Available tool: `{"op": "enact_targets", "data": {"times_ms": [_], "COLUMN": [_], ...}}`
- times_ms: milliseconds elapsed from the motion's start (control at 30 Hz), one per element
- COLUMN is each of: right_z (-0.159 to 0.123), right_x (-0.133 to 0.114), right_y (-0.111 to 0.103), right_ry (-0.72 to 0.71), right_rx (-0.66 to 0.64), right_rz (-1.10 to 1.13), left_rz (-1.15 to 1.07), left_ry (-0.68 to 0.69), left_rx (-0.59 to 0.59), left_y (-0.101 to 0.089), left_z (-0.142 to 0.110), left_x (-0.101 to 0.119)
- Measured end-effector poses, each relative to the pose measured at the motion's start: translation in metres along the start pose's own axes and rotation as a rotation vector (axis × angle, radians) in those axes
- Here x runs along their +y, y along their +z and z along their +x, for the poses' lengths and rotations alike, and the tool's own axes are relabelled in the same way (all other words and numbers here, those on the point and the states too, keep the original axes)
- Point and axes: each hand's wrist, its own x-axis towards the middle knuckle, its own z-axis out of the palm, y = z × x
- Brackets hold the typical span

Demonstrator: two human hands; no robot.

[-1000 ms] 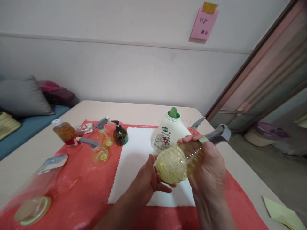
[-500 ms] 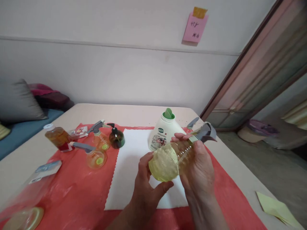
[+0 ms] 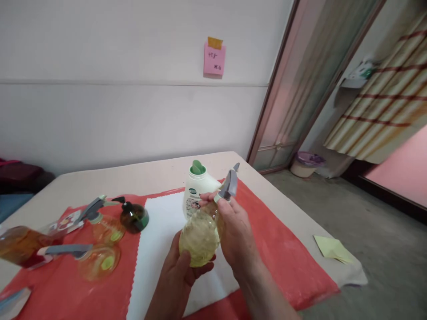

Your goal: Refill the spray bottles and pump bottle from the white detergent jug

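A see-through yellowish spray bottle (image 3: 199, 240) with a grey trigger head is held tilted in both hands above the white sheet (image 3: 156, 240). My left hand (image 3: 180, 266) is wrapped round its bumpy, rounded base. The fingers of my right hand (image 3: 235, 231) close round its neck, just below the trigger head, and hide part of the bottle. Right behind stands a white detergent bottle (image 3: 191, 180) with a green spout in its uncapped mouth; the hands and the spray bottle partly cover it.
To the left, on the red cloth (image 3: 276, 249), are a dark pump bottle (image 3: 134, 218), two clear spray bottles, one being the nearer spray bottle (image 3: 100, 262), and a bottle of amber liquid (image 3: 23, 244). Yellow paper (image 3: 332, 249) lies near the table's right edge. A bin (image 3: 306, 164) stands beyond.
The view has swung to the right, so the things on the table sit further left. The spray bottle has turned, its base now facing more towards me. Both hands keep hold of it.
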Motion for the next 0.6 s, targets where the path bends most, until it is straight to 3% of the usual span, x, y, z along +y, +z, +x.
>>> {"op": "enact_targets", "data": {"times_ms": [100,200,333,467,600], "right_z": [0.006,0.019,0.049,0.078,0.091], "right_x": [-0.02,-0.039,-0.032,0.006,0.036], "right_y": [-0.016,-0.046,-0.096,-0.13,-0.141], "right_ry": [-0.083,-0.269,-0.466,-0.32,-0.242], "right_rx": [0.079,0.312,0.536,0.627,0.597], "right_rz": [-0.077,-0.243,-0.448,-0.61,-0.622], "left_rz": [0.082,0.161,0.205,0.236,0.262], "left_ry": [-0.001,0.037,0.085,0.094,0.071], "left_rx": [0.142,0.287,0.327,0.321,0.313], "left_y": [-0.004,-0.013,-0.02,-0.018,-0.017], "left_z": [0.009,0.016,0.017,0.015,0.016], "left_x": [-0.001,0.003,0.009,0.009,0.007]}}
